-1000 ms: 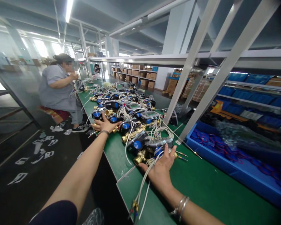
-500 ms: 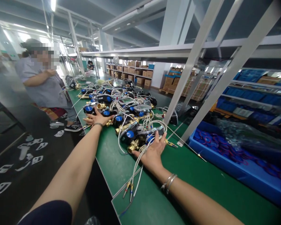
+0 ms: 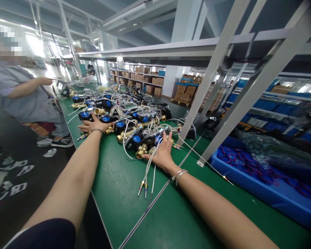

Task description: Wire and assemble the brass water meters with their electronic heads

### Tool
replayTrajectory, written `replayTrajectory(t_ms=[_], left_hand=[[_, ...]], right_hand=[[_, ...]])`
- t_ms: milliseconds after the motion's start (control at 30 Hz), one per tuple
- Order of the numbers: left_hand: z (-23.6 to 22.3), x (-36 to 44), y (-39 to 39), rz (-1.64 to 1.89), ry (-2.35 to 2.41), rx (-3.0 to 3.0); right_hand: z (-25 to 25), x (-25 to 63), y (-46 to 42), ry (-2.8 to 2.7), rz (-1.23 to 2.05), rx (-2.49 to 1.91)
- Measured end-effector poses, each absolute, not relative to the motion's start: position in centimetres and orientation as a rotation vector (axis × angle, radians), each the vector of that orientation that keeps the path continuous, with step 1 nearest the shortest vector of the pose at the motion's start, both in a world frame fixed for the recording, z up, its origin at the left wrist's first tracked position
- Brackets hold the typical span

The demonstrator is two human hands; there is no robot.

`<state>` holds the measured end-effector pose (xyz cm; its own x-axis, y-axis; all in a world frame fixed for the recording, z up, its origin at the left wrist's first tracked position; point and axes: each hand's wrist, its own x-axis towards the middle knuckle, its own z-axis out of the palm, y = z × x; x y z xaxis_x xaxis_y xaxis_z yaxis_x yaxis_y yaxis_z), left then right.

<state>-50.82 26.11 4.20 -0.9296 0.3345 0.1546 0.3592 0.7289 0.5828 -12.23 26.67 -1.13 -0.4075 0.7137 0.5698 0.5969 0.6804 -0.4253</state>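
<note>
A heap of brass-bodied meters (image 3: 136,139) with blue round caps, black housings and pale cables lies on the green bench (image 3: 114,180). My left hand (image 3: 94,125) is spread against the meters at the heap's left near edge, its fingers apart. At the right near edge my right hand (image 3: 162,150) lies open on the closest meter and its cables, thumb by a brass pipe end (image 3: 140,152). Loose cables run under my right palm, ending in metal sensor probes (image 3: 143,188) over the bench. The undersides of both hands are hidden.
A blue bin (image 3: 248,188) of blue and red rings stands at the right, behind a slanted metal post (image 3: 223,107). A co-worker (image 3: 20,90) stands at the left. White scraps (image 3: 18,188) lie on the floor. A shelf beam (image 3: 150,50) crosses above.
Both hands and the heap of meters have shifted away along the bench, showing more green surface and its seam in front. The view has turned slightly; the co-worker's arm now reaches toward the heap.
</note>
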Motion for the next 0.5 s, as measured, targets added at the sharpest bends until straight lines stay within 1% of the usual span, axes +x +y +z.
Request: replayTrajectory(t_ms=[167,333,400,500], left_hand=[[4.4,-49.8,25.3,-0.971,-2.774,-0.578],[3.1,-44.8,21.9,-0.883,-2.641,-0.672],[2.8,-42.3,20.1,-0.817,-2.651,-0.68],[3.4,-38.5,16.6,-0.687,-2.72,-0.755]], right_hand=[[-1.0,-12.9,27.5,-2.16,0.208,-1.005],[-0.6,-12.7,27.2,-2.148,0.254,-1.011],[0.1,-12.5,26.9,-2.158,0.313,-1.034],[1.8,-11.8,26.0,-2.191,0.49,-1.1]])
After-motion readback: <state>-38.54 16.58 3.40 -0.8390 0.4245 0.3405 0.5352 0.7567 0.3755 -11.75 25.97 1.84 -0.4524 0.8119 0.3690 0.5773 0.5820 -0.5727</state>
